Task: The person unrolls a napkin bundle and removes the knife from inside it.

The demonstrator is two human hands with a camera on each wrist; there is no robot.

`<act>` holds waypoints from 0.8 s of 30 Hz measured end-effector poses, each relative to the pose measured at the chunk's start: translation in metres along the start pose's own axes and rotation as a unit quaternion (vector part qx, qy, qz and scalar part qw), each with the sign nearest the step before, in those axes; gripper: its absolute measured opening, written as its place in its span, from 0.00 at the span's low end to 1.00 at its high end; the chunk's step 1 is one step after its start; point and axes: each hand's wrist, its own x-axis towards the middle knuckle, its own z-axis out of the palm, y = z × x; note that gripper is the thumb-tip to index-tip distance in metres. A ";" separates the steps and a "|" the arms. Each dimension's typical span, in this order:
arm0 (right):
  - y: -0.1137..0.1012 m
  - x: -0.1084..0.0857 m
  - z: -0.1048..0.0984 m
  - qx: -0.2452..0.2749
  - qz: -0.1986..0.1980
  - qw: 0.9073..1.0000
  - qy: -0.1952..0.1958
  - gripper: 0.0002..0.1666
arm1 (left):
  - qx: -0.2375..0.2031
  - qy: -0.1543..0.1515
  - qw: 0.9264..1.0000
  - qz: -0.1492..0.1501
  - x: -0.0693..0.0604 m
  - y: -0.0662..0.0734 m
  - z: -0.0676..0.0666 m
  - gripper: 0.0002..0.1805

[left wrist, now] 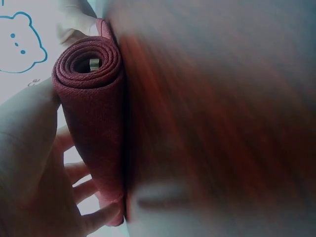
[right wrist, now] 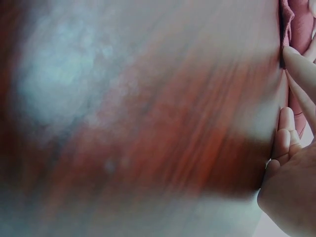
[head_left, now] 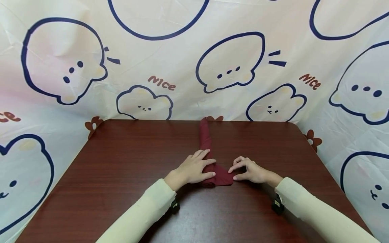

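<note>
A dark red cloth [head_left: 205,135] lies rolled into a long tube, running from the table's far edge toward me. At its near end a flat flap [head_left: 223,176] spreads to the right. My left hand [head_left: 194,167] rests across the roll with fingers spread. The left wrist view shows the spiral layers of the rolled end [left wrist: 89,61], a hollow in its middle. My right hand [head_left: 250,171] is at the flap's outer corner and pinches it between thumb and forefinger, the other fingers bent. In the right wrist view only an edge of the cloth [right wrist: 298,19] shows.
The brown wooden table [head_left: 136,141] has rounded far corners. Behind it and along both sides hangs a pale curtain [head_left: 182,60] printed with cartoon bears. A dark device [head_left: 277,204] sits under the right cuff, and a similar one [head_left: 174,205] under the left.
</note>
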 end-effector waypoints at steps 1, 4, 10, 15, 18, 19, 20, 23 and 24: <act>0.000 0.000 0.000 0.001 0.001 1.000 -0.001 0.12 | -0.002 0.000 1.000 0.000 0.000 -0.001 0.000 0.31; 0.000 -0.001 0.000 0.004 0.002 1.000 -0.001 0.12 | -0.009 0.005 1.000 0.001 -0.001 -0.003 0.002 0.31; 0.000 0.000 0.000 0.005 -0.007 1.000 -0.002 0.12 | -0.024 0.016 1.000 0.004 -0.004 -0.007 0.001 0.30; -0.001 0.000 -0.001 0.006 -0.011 1.000 -0.002 0.12 | -0.031 0.027 0.999 0.008 -0.006 -0.009 0.002 0.31; 0.000 0.000 0.000 0.005 -0.008 1.000 -0.002 0.12 | -0.039 0.030 0.999 0.009 -0.007 -0.010 0.002 0.30; 0.000 0.000 0.000 0.005 -0.008 1.000 -0.002 0.12 | -0.041 0.028 0.999 0.008 -0.008 -0.010 0.002 0.30; 0.001 0.000 0.000 0.004 -0.009 1.000 -0.002 0.12 | -0.043 0.028 0.999 0.007 -0.009 -0.010 0.001 0.31; 0.002 0.000 0.000 0.003 -0.008 1.000 0.001 0.12 | -0.050 0.025 0.998 0.004 -0.010 -0.012 0.001 0.31; 0.002 0.000 0.000 0.002 -0.006 1.000 0.001 0.12 | -0.053 0.023 0.998 0.002 -0.011 -0.012 0.001 0.31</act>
